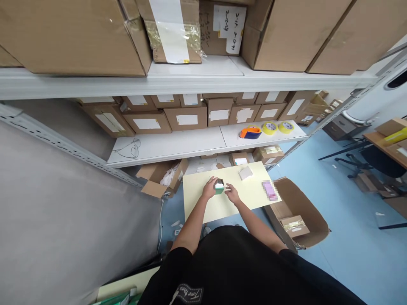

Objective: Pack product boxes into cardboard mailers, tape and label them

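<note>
On the cream-coloured tabletop stands a small green box, its top open and something white visible inside. My left hand grips the box by its left side. Just right of the box is my right hand, fingers apart and nothing in them; a small gap seems to separate it from the box. A small white box lies farther back on the tabletop. Toward the right end lies a pink item, blurred out so that its kind cannot be made out.
Ahead, a shelf bears labelled cartons, eyeglasses, an orange and blue tape dispenser and yellow tape rolls. Open cartons stand on both sides, one at left, a larger one at right. A grey wall borders the left.
</note>
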The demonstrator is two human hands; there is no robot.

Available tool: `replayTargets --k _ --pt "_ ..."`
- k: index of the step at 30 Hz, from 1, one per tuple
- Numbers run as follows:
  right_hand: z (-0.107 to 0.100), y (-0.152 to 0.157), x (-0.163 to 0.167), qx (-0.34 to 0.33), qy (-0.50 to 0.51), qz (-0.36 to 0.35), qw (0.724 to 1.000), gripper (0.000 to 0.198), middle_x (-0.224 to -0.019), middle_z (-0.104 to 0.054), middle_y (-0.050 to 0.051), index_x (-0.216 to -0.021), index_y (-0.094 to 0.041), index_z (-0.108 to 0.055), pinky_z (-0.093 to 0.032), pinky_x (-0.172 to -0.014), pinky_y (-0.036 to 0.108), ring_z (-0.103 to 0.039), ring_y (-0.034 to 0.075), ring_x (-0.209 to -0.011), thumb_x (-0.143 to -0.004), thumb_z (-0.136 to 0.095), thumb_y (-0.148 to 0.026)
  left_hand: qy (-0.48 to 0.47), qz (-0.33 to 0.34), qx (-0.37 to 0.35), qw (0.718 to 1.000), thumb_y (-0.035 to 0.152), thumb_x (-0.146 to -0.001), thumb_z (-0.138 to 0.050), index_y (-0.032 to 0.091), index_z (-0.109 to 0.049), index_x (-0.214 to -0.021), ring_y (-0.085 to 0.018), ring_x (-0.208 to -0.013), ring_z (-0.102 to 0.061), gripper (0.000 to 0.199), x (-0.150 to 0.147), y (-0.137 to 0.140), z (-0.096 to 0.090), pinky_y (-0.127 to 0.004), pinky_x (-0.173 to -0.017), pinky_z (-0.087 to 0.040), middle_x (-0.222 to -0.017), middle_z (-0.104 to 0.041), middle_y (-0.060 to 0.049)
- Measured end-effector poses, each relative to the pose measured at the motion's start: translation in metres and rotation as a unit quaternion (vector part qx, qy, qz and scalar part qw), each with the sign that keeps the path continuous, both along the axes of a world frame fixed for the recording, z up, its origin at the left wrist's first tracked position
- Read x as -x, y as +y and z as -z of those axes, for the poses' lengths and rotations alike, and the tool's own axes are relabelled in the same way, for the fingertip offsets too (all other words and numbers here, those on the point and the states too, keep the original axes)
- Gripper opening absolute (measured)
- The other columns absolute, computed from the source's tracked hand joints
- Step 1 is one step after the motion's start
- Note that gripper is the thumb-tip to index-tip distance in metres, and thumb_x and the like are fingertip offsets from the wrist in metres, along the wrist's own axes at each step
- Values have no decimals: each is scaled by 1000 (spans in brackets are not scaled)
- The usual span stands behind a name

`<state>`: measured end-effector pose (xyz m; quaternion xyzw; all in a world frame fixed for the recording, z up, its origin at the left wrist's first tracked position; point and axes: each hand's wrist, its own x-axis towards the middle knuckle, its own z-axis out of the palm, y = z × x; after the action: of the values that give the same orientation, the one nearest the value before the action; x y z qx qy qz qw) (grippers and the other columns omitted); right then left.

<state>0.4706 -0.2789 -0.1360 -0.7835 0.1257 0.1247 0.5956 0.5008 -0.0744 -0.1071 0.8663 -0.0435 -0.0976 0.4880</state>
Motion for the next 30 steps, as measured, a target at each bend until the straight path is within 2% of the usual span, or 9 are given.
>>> replayTargets --k 4,7,11,13,18,21,24,27,30 --pt "2 0 5 -62 2 -27 998 64 -118 -78 7 -134 -24 -68 -59 -102 44 -72 29 -117 -69 -65 -24 -2 70 -68 995 0 -79 -63 23 -72 -132 -28 -132 -62 58 -14 -1 -18 -40 -115 -47 -149 -63 -9" --pt "1 3 -5 -111 9 -29 993 69 -129 -76 8 -136 -24 -68 -55 -108 47 -69 31 -126 -68 -65 -21 1 37 -96 995 4 -84 -62 19 -69 -137 -27 -126 -64 56 -8 -4 -21 -38 -111 -48 -138 -68 -12" --pt "-4 8 -32 -145 8 -43 988 69 -143 -70 8 -134 -26 -69 -50 -114 48 -62 30 -137 -66 -65 -17 35 -44 -149 987 15 -83 -76 22 -47 -158 -27 -126 -64 81 14 -16 -17 -35 -108 -47 -140 -64 -13" --pt "-7 9 -44 -142 3 -74 987 63 -140 -72 7 -128 -25 -72 -48 -117 46 -63 28 -136 -65 -65 -17 55 -81 -168 981 25 -81 -82 24 -46 -158 -28 -125 -64 85 25 -24 -15 -34 -106 -47 -138 -65 -13" --pt "-13 8 -53 -23 -59 -164 984 45 -125 -77 6 -116 -25 -73 -53 -109 42 -71 25 -117 -72 -69 -24 77 -130 -180 972 31 -85 -80 26 -54 -152 -27 -121 -67 72 33 -35 -18 -35 -104 -49 -140 -63 -13" --pt "-15 10 -51 102 -96 -175 975 41 -121 -77 7 -117 -24 -72 -55 -101 39 -72 25 -109 -76 -73 -28 55 -102 -177 977 23 -82 -82 26 -57 -149 -26 -128 -64 72 28 -33 -22 -34 -107 -47 -148 -59 -12" --pt "-17 13 -49 194 -108 -182 958 42 -112 -78 8 -122 -23 -69 -55 -96 36 -73 26 -104 -81 -72 -26 46 -78 -173 981 19 -77 -85 24 -61 -142 -26 -127 -64 69 23 -28 -23 -33 -108 -47 -143 -64 -10" --pt "-18 8 -47 212 -95 -168 958 46 -100 -80 6 -134 -23 -62 -54 -91 33 -74 25 -97 -88 -62 -22 43 -79 -160 983 19 -74 -87 25 -64 -137 -26 -124 -66 67 21 -24 -21 -33 -106 -49 -139 -68 -8" --pt "-18 -4 -44 181 -84 -140 970 54 -92 -79 4 -146 -22 -54 -54 -89 31 -76 24 -92 -92 -55 -21 36 -83 -126 988 18 -71 -87 25 -66 -135 -28 -123 -67 68 21 -22 -18 -36 -106 -51 -138 -69 -8"
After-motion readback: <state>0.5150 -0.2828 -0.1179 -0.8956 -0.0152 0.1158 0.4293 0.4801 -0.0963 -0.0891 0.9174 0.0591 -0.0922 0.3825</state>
